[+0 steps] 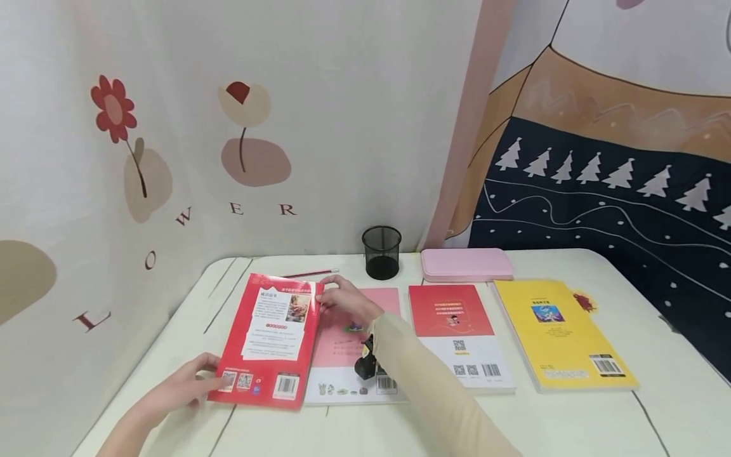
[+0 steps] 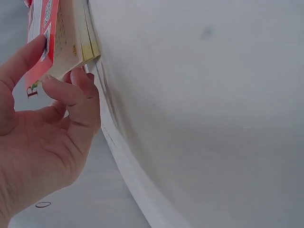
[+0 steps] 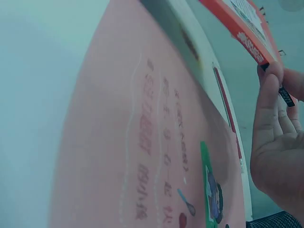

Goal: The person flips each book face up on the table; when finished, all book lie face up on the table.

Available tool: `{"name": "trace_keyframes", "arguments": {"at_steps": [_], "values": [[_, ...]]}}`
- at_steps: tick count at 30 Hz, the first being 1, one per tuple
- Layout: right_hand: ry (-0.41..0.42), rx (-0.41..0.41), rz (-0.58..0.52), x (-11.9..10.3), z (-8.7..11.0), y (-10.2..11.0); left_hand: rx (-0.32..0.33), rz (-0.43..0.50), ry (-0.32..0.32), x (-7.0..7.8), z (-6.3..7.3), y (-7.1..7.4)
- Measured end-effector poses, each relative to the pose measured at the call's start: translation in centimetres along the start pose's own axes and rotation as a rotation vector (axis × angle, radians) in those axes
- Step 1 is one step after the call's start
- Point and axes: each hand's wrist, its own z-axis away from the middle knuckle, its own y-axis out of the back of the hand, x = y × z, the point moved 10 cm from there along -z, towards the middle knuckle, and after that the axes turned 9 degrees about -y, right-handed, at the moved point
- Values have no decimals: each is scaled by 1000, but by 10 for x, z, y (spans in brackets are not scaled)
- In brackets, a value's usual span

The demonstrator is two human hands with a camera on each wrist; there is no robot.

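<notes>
A red book [image 1: 268,381] with white text panels and a barcode is held between both hands, tilted above the table. My left hand [image 1: 185,384] pinches its lower left corner; in the left wrist view the thumb lies on the cover, the fingers are beneath, and the page edges [image 2: 71,38] show. At the upper right corner my right hand [image 1: 348,301] grips the book near the spine [image 3: 249,45], thumb and fingers on either side. Just right of it, a pink and white book [image 1: 337,381] lies flat, partly hidden by the red book and right forearm.
A red and white book [image 1: 451,311] and a yellow book [image 1: 562,343] lie farther right. Behind the books are a pencil [image 1: 311,273], a black mesh cup [image 1: 381,254] and a pink pencil case [image 1: 467,264]. A printed curtain [image 1: 365,127] hangs along the back.
</notes>
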Motion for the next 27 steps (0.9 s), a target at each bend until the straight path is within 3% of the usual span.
{"name": "trace_keyframes", "arguments": {"at_steps": [11, 17, 23, 27], "values": [[47, 27, -202, -15, 11, 11, -95, 164, -82, 12, -2, -8], [32, 42, -307, -16, 16, 22, -88, 313, -178, 25, -1, -4], [-6, 77, -355, -14, 20, 34, 43, 338, -244, 39, 0, 8], [-14, 91, -365, -12, 22, 40, 144, 289, -322, 44, 0, 16]]}}
